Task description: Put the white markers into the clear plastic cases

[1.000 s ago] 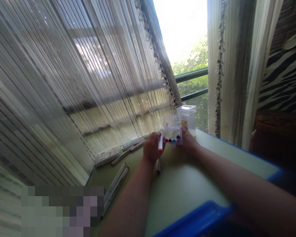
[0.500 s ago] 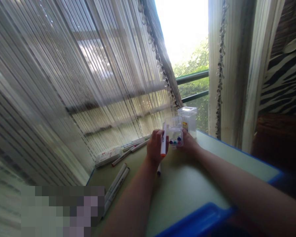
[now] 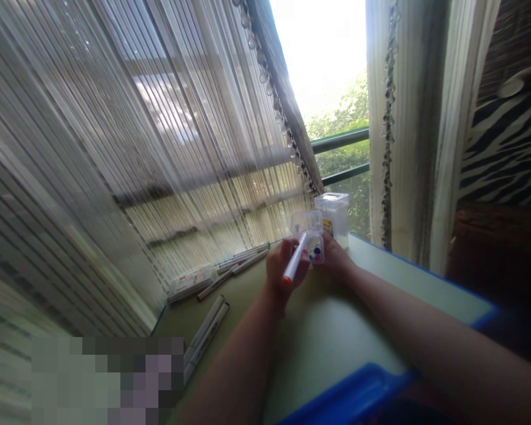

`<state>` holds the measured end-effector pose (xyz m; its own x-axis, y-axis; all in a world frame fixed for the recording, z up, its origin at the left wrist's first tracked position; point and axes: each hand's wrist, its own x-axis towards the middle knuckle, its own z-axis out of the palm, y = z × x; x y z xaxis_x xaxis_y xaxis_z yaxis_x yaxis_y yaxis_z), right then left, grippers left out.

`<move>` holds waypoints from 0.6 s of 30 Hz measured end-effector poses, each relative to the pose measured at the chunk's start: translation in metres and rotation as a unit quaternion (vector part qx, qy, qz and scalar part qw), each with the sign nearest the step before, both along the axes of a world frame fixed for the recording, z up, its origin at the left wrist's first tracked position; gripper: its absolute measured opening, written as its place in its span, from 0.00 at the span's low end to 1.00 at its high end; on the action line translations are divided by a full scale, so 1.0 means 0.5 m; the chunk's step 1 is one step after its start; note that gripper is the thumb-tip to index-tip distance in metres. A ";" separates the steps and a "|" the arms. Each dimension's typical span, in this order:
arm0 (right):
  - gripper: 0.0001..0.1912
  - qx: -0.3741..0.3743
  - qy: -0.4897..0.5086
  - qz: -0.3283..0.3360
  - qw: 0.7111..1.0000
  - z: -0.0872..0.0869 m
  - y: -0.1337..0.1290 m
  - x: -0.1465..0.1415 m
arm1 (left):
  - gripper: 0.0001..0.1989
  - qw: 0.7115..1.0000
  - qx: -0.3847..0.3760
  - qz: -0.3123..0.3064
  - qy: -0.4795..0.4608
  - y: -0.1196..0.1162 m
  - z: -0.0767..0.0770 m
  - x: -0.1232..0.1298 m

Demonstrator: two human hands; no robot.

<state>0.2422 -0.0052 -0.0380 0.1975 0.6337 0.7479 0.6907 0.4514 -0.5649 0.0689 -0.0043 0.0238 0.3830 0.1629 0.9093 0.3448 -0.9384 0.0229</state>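
Observation:
My left hand (image 3: 282,267) is closed round a white marker (image 3: 296,260) with an orange end. The marker slants, its orange end low and toward me, its far end at the mouth of a clear plastic case (image 3: 307,222). Several markers with dark, teal and pink ends stand inside that case, whose lid is open. My right hand (image 3: 334,255) grips the case from its right side; its fingers are partly hidden behind the plastic. Just behind my right hand stands a taller clear container (image 3: 338,215) with a yellow label.
On the pale green table (image 3: 336,330) two markers (image 3: 207,330) lie at the left. Farther back are several more markers (image 3: 248,258) and a flat clear case (image 3: 191,282). A blue raised edge (image 3: 349,392) runs along the near side. Striped curtains hang beyond.
The marker in my left hand has tilted from nearly upright to slanted, and its far end has moved over to the case. The view has shifted slightly.

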 end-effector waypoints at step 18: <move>0.26 0.000 -0.008 -0.015 1.000 0.003 -0.001 -0.001 | 0.08 0.989 0.052 0.097 0.098 0.005 -0.009 0.012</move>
<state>0.2415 -0.0056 -0.0365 0.2053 0.6275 0.7511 0.7129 0.4299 -0.5540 0.0747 -0.0020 0.0193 0.5244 0.1605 0.8362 0.5067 -0.8481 -0.1550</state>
